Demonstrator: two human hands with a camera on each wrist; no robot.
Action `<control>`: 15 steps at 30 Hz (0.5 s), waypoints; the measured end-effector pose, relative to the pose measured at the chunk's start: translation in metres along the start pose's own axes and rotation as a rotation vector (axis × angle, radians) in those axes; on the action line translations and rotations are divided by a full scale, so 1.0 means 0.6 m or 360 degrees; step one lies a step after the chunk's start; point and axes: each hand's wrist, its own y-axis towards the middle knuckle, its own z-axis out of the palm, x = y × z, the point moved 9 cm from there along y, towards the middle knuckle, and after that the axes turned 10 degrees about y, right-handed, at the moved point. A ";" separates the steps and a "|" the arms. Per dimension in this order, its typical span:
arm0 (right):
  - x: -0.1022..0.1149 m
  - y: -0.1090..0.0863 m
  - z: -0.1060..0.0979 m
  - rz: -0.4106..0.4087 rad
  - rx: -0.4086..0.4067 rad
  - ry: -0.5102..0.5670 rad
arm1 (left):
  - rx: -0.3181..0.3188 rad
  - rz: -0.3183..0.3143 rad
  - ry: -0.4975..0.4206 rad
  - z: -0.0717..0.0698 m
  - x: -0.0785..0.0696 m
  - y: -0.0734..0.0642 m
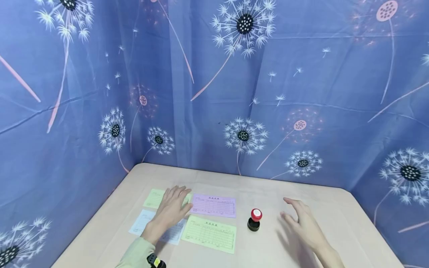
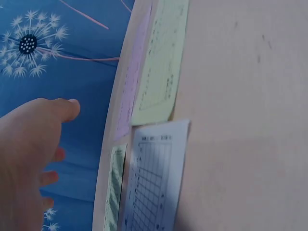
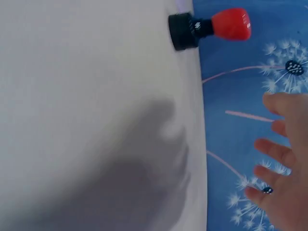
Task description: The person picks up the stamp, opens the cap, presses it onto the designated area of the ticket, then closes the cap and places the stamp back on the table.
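In the head view my left hand (image 1: 172, 207) hovers above the paper slips with its fingers spread, holding nothing. Under and around it lie a green slip (image 1: 154, 198) at the back left, a blue-white slip (image 1: 140, 222) in front of that, a purple slip (image 1: 214, 206) at the back right and a larger green slip (image 1: 211, 234) at the front right. A stamp (image 1: 255, 219) with a red knob and black base stands upright to the right of the slips. My right hand (image 1: 304, 225) is raised over the table right of the stamp, fingers extended, touching nothing.
The slips and stamp lie on a pale table (image 1: 268, 253) with rounded back corners. A blue dandelion-print curtain (image 1: 207, 141) hangs behind it and along its sides. On my left wrist is a black band (image 1: 155, 260).
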 end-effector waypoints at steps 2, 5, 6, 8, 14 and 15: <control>0.011 0.002 0.005 -0.0007 0.0009 0.0075 | -0.0042 0.0007 -0.0027 -0.005 -0.002 -0.001; 0.025 0.004 0.010 0.0000 0.0021 0.0098 | -0.0100 0.0028 -0.0069 -0.014 -0.009 -0.001; 0.028 0.005 0.012 0.0004 0.0025 0.0097 | -0.0113 0.0033 -0.0080 -0.018 -0.012 0.000; 0.032 0.006 0.015 0.0016 0.0038 0.0082 | -0.0120 0.0042 -0.0119 -0.025 -0.018 0.001; 0.046 0.012 0.025 0.0013 0.0089 0.0104 | -0.0028 0.0039 -0.0327 -0.030 -0.038 0.005; 0.049 0.013 0.027 -0.0002 0.0097 0.0121 | -0.0014 0.0038 -0.0350 -0.029 -0.041 0.006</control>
